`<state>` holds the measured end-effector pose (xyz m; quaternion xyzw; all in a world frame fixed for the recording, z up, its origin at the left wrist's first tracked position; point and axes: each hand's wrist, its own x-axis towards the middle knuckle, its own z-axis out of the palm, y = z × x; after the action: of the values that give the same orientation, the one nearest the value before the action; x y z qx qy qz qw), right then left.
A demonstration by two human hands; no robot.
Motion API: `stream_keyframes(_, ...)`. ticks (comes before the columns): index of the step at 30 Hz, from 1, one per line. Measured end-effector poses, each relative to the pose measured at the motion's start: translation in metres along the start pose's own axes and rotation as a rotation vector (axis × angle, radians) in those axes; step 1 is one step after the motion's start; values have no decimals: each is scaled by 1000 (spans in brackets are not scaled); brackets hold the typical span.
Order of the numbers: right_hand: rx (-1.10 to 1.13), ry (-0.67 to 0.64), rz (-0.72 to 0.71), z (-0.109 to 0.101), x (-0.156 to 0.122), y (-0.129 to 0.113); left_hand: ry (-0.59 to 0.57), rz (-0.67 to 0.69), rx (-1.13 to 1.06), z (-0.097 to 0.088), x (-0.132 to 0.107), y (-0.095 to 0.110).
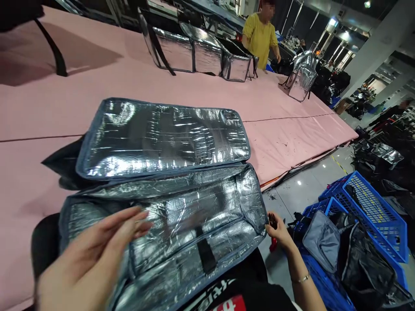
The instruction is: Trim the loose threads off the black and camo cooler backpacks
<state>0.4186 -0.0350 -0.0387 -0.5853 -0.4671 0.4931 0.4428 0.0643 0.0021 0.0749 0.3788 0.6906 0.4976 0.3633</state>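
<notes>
A lined bag [194,211] with crinkled silver foil inside and dark grey edging lies open in front of me, close to my body. Its silver-lined lid [168,140] is folded back flat onto the table. A short black strap [205,255] rests inside along the near wall. My left hand [94,259], partly blurred, hovers over the left part of the bag, fingers stretched out and nothing visible in them. At the bag's right end, my right hand [279,231] is closed around a small red and dark tool [273,245], mostly hidden; its fingertips are at the bag's edge.
The bag lies at the edge of a long pink-covered table [292,129]. More silver-lined bags [207,52] stand along its far side, and another silver bag [303,80] is farther right. A person in yellow [259,36] stands behind. Blue crates [372,211] with dark bags sit on the right floor.
</notes>
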Motion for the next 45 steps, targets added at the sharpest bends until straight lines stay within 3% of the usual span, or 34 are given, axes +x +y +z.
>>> stream_keyframes(4, -24, -1, -6, -1, -2, 8, -337, -270, -249, 49, 39, 31)
stream_keyframes(6, -30, -10, -13, -1, -3, 11, -392, -345, -258, 68, 57, 38)
stream_keyframes(9, -32, -15, -22, 0, -3, 15, -368, -309, -240, 83, 69, 31)
stream_keyframes(16, -24, -29, -28, -2, -2, 26, -341, -159, -237, 81, 46, -13)
stream_keyframes(20, -17, -38, -23, -5, -2, 32, -383, -164, -300, 82, 49, -6)
stream_keyframes(24, 4, -30, -14, -5, -1, 35, -354, -196, -333, 83, 61, 1)
stream_keyframes(30, 58, 17, 24, 0, -6, 28, -360, -128, -339, 82, 55, -15)
stream_keyframes(35, 117, 115, 51, -1, -9, 8, -352, -68, -303, 81, 39, -25)
stream_keyframes(39, 187, 176, 10, 1, 0, -22, -344, -9, -267, 81, 32, -27)
stream_keyframes(42, 209, 171, -39, 21, 13, -50, -336, 18, -258, 83, 32, -29)
stream_keyframes(45, 191, 85, -59, 63, 31, -75, -314, 27, -266, 87, 37, -33)
